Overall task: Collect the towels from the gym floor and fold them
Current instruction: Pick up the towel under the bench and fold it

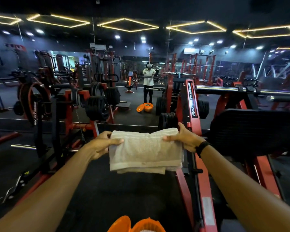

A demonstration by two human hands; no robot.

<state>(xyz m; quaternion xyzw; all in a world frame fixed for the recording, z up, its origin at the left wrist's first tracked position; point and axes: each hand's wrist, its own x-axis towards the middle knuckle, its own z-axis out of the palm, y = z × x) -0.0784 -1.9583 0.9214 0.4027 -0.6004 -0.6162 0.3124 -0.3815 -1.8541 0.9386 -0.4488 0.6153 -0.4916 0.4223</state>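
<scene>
while both hands pinch the towel (145,150) by its top corners, left hand (102,144), right hand (185,138), it hangs part-folded over the floor; judgement: match edges, keep tension, then halve again above the basket (139,225)

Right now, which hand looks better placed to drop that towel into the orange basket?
Neither clearly: left hand and right hand each pinch a top corner of the towel, and the basket sits centred below, equally near both.
</scene>
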